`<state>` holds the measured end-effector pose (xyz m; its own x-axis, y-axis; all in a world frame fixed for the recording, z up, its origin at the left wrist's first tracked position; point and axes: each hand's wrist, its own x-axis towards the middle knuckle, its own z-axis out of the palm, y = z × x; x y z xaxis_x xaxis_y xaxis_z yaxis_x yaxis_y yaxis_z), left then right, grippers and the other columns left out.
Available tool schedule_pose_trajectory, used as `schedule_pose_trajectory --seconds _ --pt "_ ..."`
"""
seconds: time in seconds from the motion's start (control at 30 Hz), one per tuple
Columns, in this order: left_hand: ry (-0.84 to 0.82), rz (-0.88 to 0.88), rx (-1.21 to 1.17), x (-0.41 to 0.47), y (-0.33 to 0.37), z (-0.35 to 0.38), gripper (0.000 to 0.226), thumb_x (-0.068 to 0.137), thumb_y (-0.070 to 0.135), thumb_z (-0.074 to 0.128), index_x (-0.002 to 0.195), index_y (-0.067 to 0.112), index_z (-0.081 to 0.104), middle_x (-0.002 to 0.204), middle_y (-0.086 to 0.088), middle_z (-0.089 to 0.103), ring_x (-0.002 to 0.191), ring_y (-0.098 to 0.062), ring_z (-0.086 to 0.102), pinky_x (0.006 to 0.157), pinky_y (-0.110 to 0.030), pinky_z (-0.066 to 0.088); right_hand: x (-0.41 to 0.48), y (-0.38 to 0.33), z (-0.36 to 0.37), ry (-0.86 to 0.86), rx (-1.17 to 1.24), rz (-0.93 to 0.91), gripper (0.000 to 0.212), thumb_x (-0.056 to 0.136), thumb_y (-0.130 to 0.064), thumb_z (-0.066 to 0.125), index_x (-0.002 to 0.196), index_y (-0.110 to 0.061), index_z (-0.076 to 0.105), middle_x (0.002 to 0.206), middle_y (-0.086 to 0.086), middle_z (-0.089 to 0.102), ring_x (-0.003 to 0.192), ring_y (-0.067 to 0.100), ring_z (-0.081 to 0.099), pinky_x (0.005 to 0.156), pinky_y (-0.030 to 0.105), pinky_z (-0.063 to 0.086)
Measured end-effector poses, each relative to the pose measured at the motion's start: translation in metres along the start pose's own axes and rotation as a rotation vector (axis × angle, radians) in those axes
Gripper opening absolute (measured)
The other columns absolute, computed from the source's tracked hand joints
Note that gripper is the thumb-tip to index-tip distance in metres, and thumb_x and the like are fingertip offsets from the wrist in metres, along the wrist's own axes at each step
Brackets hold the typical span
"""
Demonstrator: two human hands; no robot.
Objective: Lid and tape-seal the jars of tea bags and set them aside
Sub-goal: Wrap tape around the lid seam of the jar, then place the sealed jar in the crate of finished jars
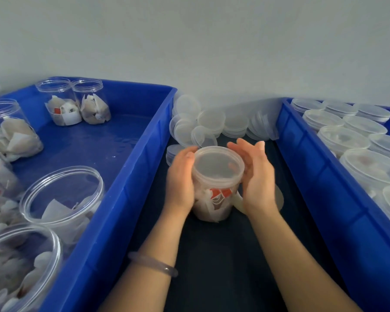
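Broadly, the left blue bin point(133, 176) fills the 9 o'clock side of the view, and the right blue bin point(324, 176) runs along the 3 o'clock side. A strip of dark table point(212, 255) lies between them, with a pale wall behind at 12 o'clock.

Inside the left bin stand open jars point(61, 199) of tea bags with no lids. Several crowd towards 8 o'clock, and two more stand side by side at the far corner, about 11 o'clock. The right bin holds lidded jars point(369, 167) packed close together in rows.

At 12 o'clock from the hands, a heap of loose lids point(209, 120) lies on the table against the wall, some flat and some tilted.

At the centre of the view, the jar point(216, 199) stands upright on the dark table, with tea bags and red tags showing through its clear side. A translucent lid point(216, 163) sits on its mouth. Whether the lid is fully seated, I cannot tell.

The left hand point(180, 183) grasps the jar from 9 o'clock, its fingers curled round the upper wall and the lid's edge. The right hand point(259, 176) lies against the lid's rim from 3 o'clock, released, with fingers nearly straight and pointing away, somewhat blurred.

A pale round thing point(280, 199) lies on the table behind the right hand, mostly hidden. A translucent bracelet point(153, 264) circles the left wrist at 7 o'clock.
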<state>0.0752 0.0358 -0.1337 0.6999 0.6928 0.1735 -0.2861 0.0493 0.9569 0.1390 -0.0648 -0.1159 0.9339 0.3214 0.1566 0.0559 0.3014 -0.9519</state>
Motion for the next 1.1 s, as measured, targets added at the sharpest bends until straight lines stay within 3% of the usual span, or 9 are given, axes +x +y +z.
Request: schedule_pose_trajectory --seconds 0.07,0.17,0.27,0.37,0.5,0.7,0.87,1.0,1.1 --pt "0.014 0.040 -0.026 0.000 0.006 0.003 0.050 0.085 0.048 0.042 0.116 0.016 0.065 0.113 -0.004 0.069 0.109 -0.018 0.064 0.097 -0.040 0.048 -0.008 -0.004 0.010 -0.060 -0.077 -0.034 0.043 0.076 -0.071 0.039 0.080 -0.041 0.069 0.094 -0.022 0.071 0.094 -0.007 0.063 0.085 0.013 0.045" --pt "0.047 0.063 0.015 -0.006 0.010 0.016 0.044 0.090 0.054 0.036 0.097 0.026 0.069 0.096 0.002 0.074 0.094 -0.013 0.068 0.087 -0.035 0.052 -0.015 -0.007 0.022 0.043 -0.154 -0.119 0.045 0.094 -0.057 0.037 0.076 -0.027 0.065 0.069 -0.030 0.065 0.070 -0.020 0.056 0.061 -0.002 0.038" --pt "0.131 0.086 0.038 -0.008 0.013 0.024 0.036 0.099 0.041 0.038 0.086 0.027 0.069 0.083 0.003 0.073 0.086 -0.016 0.069 0.079 -0.036 0.053 -0.012 -0.007 0.023 0.151 -0.200 -0.193 0.044 0.100 -0.041 0.040 0.077 -0.012 0.064 0.071 -0.008 0.066 0.063 -0.009 0.057 0.057 0.003 0.041" --pt "0.046 0.058 0.055 -0.004 0.015 0.018 0.028 0.099 0.033 0.045 0.090 0.025 0.070 0.088 0.002 0.072 0.090 -0.016 0.068 0.082 -0.035 0.052 -0.010 -0.008 0.021 0.126 -0.207 -0.161 0.034 0.099 -0.038 0.045 0.078 -0.021 0.066 0.070 -0.017 0.067 0.068 -0.008 0.060 0.059 0.005 0.042" --pt "-0.074 -0.001 0.055 -0.003 0.017 0.012 0.035 0.088 0.049 0.051 0.098 0.024 0.072 0.098 0.003 0.073 0.097 -0.013 0.067 0.086 -0.030 0.052 -0.014 -0.006 0.019 0.026 -0.232 -0.090 0.047 0.089 -0.051 0.051 0.106 -0.008 0.062 0.103 -0.004 0.066 0.094 0.005 0.060 0.078 0.016 0.046" --pt "0.160 0.044 0.050 -0.010 0.017 0.025 0.030 0.097 0.019 0.046 0.082 0.025 0.072 0.076 0.009 0.072 0.071 -0.004 0.067 0.056 -0.015 0.049 -0.017 -0.007 0.027 0.198 -0.259 -0.101 0.027 0.092 -0.017 0.047 0.106 -0.013 0.070 0.096 -0.004 0.071 0.091 0.008 0.064 0.080 0.029 0.054" --pt "0.030 0.061 0.050 -0.012 0.013 0.016 0.017 0.097 0.027 0.051 0.103 0.026 0.067 0.100 0.007 0.071 0.098 -0.006 0.065 0.082 -0.021 0.052 -0.016 -0.006 0.023 0.148 -0.250 -0.072 0.026 0.091 -0.013 0.051 0.111 -0.021 0.065 0.106 -0.008 0.068 0.100 0.004 0.062 0.081 0.016 0.050" --pt "0.145 0.184 0.008 -0.019 0.024 0.024 0.026 0.095 0.001 0.045 0.098 0.010 0.069 0.091 0.004 0.071 0.089 -0.008 0.067 0.075 -0.021 0.052 -0.020 -0.017 0.027 0.168 -0.200 -0.143 0.034 0.088 -0.002 0.043 0.101 -0.020 0.069 0.088 -0.014 0.069 0.088 -0.001 0.062 0.070 0.009 0.048" --pt "0.113 0.334 -0.095 -0.013 0.067 0.045 0.026 0.087 0.008 0.044 0.093 0.007 0.069 0.086 0.006 0.071 0.083 -0.005 0.066 0.071 -0.017 0.052 -0.012 -0.063 0.034 0.161 -0.112 -0.313 0.031 0.078 -0.011 0.041 0.088 -0.021 0.069 0.075 -0.018 0.070 0.077 -0.004 0.064 0.066 0.008 0.046"
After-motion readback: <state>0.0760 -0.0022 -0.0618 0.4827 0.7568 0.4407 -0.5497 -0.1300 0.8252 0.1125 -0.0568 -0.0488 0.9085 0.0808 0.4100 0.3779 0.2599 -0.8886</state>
